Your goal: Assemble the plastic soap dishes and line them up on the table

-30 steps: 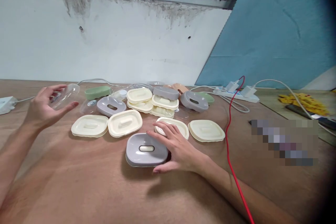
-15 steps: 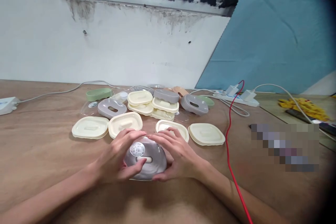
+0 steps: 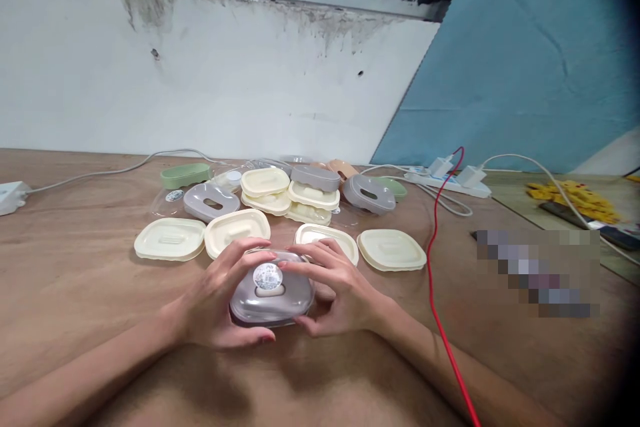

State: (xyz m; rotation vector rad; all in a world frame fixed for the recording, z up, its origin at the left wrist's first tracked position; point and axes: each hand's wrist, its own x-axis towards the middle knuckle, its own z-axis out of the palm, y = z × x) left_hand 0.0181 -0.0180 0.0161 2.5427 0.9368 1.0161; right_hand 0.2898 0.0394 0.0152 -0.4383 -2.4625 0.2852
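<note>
Squarely between the left hand [image 3: 217,303] and the right hand [image 3: 345,287] sits the grey box [image 3: 273,307] with its round-stickered clear cover, long axis running side to side, neither hand clearly nearer. Each grip curls around one end, fingers toward the far edge, thumb toward the near one, holding it. Cream pieces [image 3: 170,239] lie just beyond; the surface [image 3: 90,280] is open leftward, a red cable [image 3: 431,280] well apart rightward.

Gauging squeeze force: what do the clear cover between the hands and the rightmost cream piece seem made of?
Clear cover: likely glossy plastic; it shows highlights, with the gray box visible through it.
Cream piece: probably molded plastic, satin finish, given smooth rounded corners and soft shading.
</note>
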